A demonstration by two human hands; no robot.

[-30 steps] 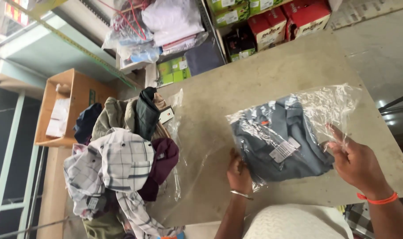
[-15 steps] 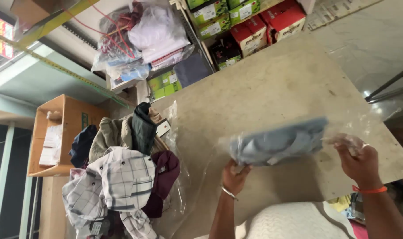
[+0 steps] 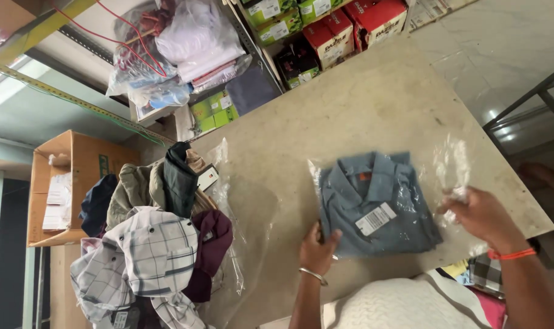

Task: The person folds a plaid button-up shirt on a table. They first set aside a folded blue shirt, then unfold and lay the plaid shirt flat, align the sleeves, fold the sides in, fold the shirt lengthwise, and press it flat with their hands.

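A folded blue-grey shirt (image 3: 374,198) with a white tag lies inside a clear plastic bag (image 3: 450,161) on the beige table (image 3: 350,103). My left hand (image 3: 318,250) grips the near left corner of the bagged shirt. My right hand (image 3: 481,216), with an orange band at the wrist, pinches the loose open end of the bag to the right of the shirt.
A heap of folded shirts (image 3: 149,244) and empty clear bags sits on the table's left end. A cardboard box (image 3: 76,164) stands beyond it. Red and green boxes (image 3: 326,27) and bagged cloth (image 3: 179,49) fill the shelves behind. A metal frame (image 3: 532,103) stands at the right.
The bagged shirt was lifted and turned over in the air half a second ago. It now lies flat on the table, collar side up, with both hands still on it.
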